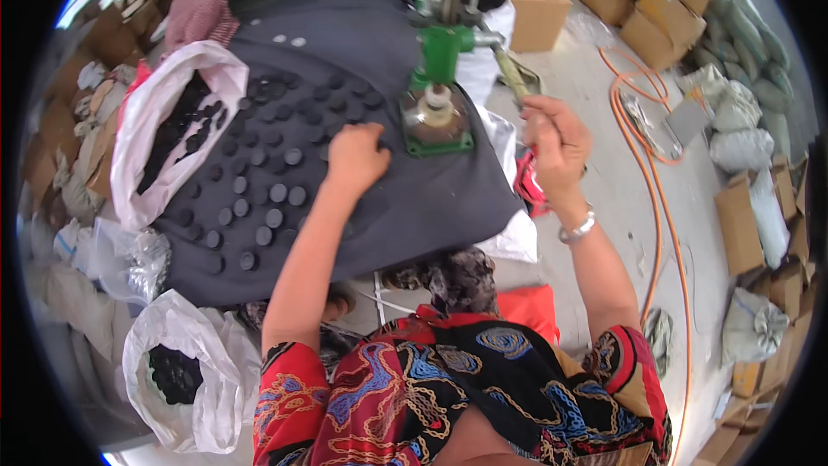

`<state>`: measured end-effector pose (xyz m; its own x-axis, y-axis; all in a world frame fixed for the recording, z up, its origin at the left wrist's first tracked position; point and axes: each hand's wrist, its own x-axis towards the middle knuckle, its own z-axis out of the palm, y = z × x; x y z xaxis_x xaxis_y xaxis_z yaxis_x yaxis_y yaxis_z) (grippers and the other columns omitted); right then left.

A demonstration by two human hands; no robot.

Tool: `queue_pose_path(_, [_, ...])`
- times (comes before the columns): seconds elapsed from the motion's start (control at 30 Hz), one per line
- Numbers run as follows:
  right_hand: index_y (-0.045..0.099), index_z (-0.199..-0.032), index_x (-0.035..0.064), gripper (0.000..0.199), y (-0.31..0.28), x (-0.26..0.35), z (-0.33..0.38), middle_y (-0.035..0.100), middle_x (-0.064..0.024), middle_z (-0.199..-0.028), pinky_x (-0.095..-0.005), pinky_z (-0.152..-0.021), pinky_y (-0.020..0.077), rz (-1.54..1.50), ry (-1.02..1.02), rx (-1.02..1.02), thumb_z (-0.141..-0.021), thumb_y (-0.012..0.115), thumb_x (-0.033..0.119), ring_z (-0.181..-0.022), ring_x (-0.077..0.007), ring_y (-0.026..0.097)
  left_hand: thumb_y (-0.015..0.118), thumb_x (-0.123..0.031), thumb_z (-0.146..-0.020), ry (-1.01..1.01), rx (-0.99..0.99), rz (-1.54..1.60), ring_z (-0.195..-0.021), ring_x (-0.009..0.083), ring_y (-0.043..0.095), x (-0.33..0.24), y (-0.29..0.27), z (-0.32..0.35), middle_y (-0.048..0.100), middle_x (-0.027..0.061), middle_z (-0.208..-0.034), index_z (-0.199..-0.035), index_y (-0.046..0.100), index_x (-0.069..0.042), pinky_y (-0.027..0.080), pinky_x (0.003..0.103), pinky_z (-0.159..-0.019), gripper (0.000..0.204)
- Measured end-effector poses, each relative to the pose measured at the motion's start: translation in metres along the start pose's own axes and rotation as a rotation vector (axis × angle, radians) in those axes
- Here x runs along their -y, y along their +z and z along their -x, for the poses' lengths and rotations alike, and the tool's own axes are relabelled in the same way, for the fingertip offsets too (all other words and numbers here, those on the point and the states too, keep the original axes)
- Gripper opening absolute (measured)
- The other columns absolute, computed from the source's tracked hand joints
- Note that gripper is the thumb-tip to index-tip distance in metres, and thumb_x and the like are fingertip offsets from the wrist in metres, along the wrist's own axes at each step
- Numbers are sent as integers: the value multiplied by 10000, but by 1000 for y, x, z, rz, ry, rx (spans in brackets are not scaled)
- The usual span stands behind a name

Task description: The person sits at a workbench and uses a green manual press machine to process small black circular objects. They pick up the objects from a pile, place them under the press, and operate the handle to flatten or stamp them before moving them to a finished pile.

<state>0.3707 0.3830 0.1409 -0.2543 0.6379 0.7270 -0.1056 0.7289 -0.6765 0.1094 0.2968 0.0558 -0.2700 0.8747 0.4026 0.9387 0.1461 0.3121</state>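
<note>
A green hand press stands on the dark cloth-covered table, with a pale round piece under its ram. My right hand is closed around the end of the press's lever, which is wrapped in something yellowish-green. My left hand is low over the table, left of the press base, beside many small round black caps. Its fingers are curled in; whatever they hold, if anything, is hidden.
A white sack of black pieces lies open at the table's left. Another white sack with black pieces stands below it, near a clear plastic bag. An orange hose crosses the floor at right, before cardboard boxes.
</note>
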Motion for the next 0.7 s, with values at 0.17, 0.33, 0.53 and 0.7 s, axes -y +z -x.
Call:
queue_pose_path(0.17, [642, -961, -31, 223, -12, 27, -70, 563, -41, -628, -226, -493, 398, -61, 127, 90, -856, 454, 25, -494, -73, 479, 675, -174, -658, -63, 2, -141, -839, 337, 635, -13, 17, -7, 653, 153, -817, -784, 623, -27, 522, 420, -728, 200])
queue_pose_path(0.33, [632, -962, -66, 260, -5, 46, -131, 524, -45, -553, -239, -485, 399, -45, 232, 155, -821, 458, 64, -481, -108, 484, 654, -106, -643, -108, 95, -203, -790, 333, 653, -14, 20, -8, 660, 168, -799, -748, 647, -28, 530, 404, -691, 131])
queue_pose_path(0.53, [631, -971, -77, 275, -2, 42, -163, 532, -69, -556, -278, -521, 443, -103, 238, 169, -816, 458, 71, -483, -133, 489, 627, -63, -648, -35, 74, -226, -713, 346, 660, -13, 31, -18, 653, 179, -714, -740, 651, -18, 534, 410, -668, 105])
queue_pose_path(0.7, [622, -999, -90, 289, 2, 44, -166, 520, -62, -561, -281, -573, 471, -99, 243, 159, -816, 460, 65, -492, -135, 477, 692, -135, -679, -20, -16, -172, -818, 336, 645, -2, 39, -22, 660, 180, -765, -844, 643, -7, 506, 430, -726, 214])
